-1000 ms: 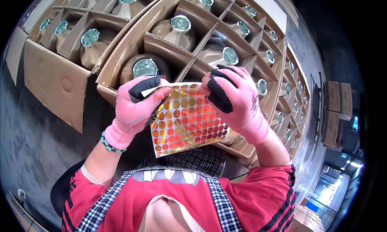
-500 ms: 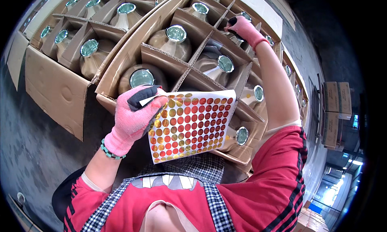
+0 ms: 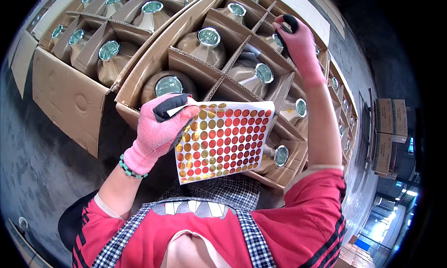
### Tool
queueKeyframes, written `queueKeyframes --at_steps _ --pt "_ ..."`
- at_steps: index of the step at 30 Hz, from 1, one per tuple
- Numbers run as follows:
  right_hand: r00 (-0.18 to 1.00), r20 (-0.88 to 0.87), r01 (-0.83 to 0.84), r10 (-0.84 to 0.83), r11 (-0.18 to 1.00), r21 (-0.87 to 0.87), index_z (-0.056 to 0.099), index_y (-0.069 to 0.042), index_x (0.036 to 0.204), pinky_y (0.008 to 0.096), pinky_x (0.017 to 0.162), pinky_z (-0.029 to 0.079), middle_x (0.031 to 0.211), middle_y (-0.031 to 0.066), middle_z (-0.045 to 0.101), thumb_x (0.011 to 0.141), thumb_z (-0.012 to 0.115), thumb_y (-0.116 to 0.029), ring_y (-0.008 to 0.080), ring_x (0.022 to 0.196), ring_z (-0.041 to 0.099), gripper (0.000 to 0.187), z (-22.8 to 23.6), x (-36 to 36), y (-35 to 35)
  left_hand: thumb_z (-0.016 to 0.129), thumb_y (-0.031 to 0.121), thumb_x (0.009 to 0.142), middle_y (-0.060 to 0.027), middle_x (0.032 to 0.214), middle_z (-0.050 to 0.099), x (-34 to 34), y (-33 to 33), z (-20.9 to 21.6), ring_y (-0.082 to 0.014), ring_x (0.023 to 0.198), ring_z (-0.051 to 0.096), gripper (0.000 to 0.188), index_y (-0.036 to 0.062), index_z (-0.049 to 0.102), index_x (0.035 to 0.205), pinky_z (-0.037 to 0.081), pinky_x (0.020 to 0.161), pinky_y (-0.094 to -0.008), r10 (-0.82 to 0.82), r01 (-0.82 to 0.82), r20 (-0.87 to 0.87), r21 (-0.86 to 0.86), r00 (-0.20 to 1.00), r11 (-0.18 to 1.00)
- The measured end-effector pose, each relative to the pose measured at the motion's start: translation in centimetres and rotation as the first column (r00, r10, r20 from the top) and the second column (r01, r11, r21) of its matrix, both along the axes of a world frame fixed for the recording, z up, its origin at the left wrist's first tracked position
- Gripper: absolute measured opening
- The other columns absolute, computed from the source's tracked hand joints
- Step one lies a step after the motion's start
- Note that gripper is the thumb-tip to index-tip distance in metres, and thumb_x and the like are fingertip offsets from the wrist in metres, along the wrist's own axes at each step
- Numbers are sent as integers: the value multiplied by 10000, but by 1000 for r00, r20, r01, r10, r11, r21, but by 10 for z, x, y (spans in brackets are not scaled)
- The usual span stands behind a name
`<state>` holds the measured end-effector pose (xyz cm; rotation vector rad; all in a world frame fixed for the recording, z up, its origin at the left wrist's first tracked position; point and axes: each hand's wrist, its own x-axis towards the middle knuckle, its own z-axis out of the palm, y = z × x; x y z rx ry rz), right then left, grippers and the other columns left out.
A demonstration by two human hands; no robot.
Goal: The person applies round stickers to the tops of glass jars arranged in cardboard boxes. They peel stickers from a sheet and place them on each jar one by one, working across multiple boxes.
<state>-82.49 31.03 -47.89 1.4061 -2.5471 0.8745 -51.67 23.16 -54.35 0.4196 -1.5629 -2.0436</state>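
My left hand, in a pink glove with dark fingertips, grips a white sheet of round red and gold stickers by its upper left corner. The sheet tilts over the near edge of a divided cardboard box. My right hand, gloved alike, is held over the far right of this box, thumb and forefinger curled together. Whatever may be between those fingertips is too small to make out. Just beside them is the rim of a silvery glass flask. Other flasks, such as one flask nearer me, stand singly in the compartments.
At the left stands a second divided box of similar flasks, its flap hanging down. More flasks stand in compartments along the right. Stacked closed cartons are farther off to the right. Grey floor shows at the lower left.
My right hand has come away from the far right flask, moving slightly up and right, so more of that flask shows. The left hand keeps the sticker sheet; the view has shifted a little.
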Motion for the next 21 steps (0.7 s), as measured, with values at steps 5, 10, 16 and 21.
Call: queueKeyframes --at_steps 5,10,16,21 --pt "894 88 -444 439 895 51 573 -14 850 345 713 435 802 133 558 667 691 -229 288 793 552 306 30 130 54 648 46 741 -9 813 597 2 0 4 -59 738 535 167 -21 602 887 444 697 -198 -12 9 25 120 1000 993" --pt "934 111 -349 341 935 65 536 -12 739 387 676 413 740 141 536 680 642 -167 317 743 516 197 4 155 66 650 56 740 -16 816 599 1 -5 8 -63 757 541 199 -25 599 914 449 696 -205 -73 69 69 65 995 995" --pt "939 221 -277 262 960 39 541 -9 714 386 670 412 712 148 530 686 624 -135 329 722 510 154 27 184 88 679 91 715 -20 813 606 23 -3 42 -55 771 527 251 -23 604 925 436 703 -193 -194 200 114 -39 974 979" --pt "954 218 -193 206 978 -80 537 -5 733 377 682 414 715 141 528 675 634 -117 323 743 515 159 53 224 84 648 60 739 -20 835 607 37 -7 54 -59 775 533 201 -23 609 918 434 704 -193 -210 211 16 -95 977 973"
